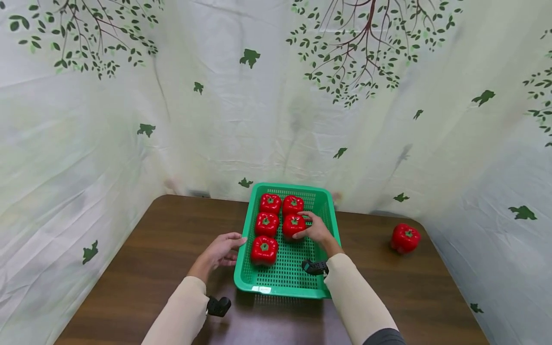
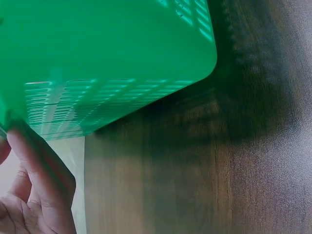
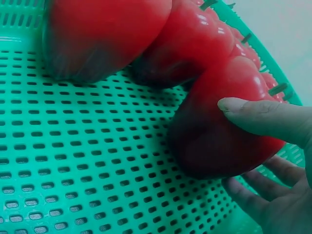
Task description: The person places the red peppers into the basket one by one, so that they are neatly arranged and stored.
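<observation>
My right hand [image 1: 317, 230] grips a red bell pepper [image 1: 293, 226] inside a green plastic basket [image 1: 302, 291], thumb on one side and fingers on the other. In the right wrist view that bell pepper [image 3: 224, 126] sits low over the slotted basket floor, tight against its neighbours. At the basket's left side, my left hand [image 1: 224, 250] pinches the rim between thumb and fingers. The left wrist view catches part of this hand [image 2: 41, 190] at the edge of the basket wall [image 2: 112, 53]. Other bell peppers [image 1: 264, 250] stand in two columns, stems up.
One more red bell pepper [image 1: 405, 238] lies on the brown wooden table [image 1: 371, 282], far to the right near the corner. A pale cloth [image 1: 267, 120] printed with leaves and branches hangs behind and beside the table.
</observation>
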A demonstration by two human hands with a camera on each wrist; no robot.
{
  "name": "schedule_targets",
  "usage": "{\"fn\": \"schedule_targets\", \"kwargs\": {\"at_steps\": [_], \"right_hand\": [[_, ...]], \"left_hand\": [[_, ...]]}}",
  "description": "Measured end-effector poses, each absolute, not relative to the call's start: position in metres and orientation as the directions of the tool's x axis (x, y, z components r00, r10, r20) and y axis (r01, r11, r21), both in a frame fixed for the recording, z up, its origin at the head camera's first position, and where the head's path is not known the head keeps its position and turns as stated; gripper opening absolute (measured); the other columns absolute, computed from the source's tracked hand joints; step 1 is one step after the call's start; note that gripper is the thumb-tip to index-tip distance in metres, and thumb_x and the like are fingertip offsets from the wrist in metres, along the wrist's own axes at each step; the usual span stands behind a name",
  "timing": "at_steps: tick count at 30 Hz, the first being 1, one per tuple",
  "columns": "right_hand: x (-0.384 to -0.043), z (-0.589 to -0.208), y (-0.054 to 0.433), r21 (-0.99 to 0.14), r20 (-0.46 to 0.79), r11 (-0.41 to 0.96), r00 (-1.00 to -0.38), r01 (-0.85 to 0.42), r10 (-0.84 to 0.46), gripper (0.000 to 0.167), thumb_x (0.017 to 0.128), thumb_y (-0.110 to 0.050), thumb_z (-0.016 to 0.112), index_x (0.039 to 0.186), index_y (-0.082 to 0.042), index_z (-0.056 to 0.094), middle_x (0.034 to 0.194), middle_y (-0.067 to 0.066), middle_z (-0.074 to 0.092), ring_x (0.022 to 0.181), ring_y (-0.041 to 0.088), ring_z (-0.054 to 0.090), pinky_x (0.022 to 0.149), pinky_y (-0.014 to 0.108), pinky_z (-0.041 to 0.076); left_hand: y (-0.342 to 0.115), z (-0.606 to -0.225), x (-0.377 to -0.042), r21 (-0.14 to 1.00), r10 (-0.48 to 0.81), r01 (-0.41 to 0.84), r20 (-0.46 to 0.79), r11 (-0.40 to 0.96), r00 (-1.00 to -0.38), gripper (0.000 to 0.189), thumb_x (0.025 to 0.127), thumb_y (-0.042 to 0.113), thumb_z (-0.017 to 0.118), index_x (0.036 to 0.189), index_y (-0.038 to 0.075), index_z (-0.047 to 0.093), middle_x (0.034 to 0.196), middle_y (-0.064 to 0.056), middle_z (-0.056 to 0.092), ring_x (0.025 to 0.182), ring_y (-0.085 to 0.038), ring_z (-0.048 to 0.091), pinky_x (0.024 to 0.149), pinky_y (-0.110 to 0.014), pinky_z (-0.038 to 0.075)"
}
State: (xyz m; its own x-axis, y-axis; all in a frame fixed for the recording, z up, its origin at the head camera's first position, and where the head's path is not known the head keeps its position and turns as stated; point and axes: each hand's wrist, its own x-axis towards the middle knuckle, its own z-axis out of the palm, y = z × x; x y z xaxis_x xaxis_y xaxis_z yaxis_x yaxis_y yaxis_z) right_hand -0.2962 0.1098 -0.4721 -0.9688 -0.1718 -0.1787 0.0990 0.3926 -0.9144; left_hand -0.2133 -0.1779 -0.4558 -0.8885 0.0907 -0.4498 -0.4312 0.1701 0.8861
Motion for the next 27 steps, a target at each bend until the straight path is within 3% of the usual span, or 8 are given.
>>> {"fn": "schedule_targets", "kwargs": {"at_steps": [18,27], "right_hand": [[-0.292,-0.457,0.119,-0.887,-0.165,0.46,-0.956,0.037,-0.242,0.077,0.072,-0.003,0.082,0.139,-0.01,0.044,0.138,0.02,0.046,0.127,0.038,0.042,0.09,0.05,0.05],[-0.29,-0.448,0.135,-0.9,-0.088,0.434,-0.955,-0.046,-0.283,0.072,0.076,-0.003,0.08,0.139,-0.005,0.044,0.143,0.025,0.039,0.132,0.045,0.035,0.095,0.052,0.047]], "left_hand": [[-0.174,-0.453,-0.212,0.889,0.084,-0.419,-0.439,0.188,-0.894,0.038,0.096,0.032,0.058,0.122,0.003,0.056,0.098,-0.009,0.065,0.074,-0.021,0.066,0.068,-0.033,0.057],[-0.176,-0.454,-0.214,0.891,0.099,-0.412,-0.435,0.19,-0.895,0.038,0.097,0.031,0.058,0.122,0.003,0.056,0.096,-0.008,0.066,0.075,-0.021,0.066,0.068,-0.033,0.056]]}}
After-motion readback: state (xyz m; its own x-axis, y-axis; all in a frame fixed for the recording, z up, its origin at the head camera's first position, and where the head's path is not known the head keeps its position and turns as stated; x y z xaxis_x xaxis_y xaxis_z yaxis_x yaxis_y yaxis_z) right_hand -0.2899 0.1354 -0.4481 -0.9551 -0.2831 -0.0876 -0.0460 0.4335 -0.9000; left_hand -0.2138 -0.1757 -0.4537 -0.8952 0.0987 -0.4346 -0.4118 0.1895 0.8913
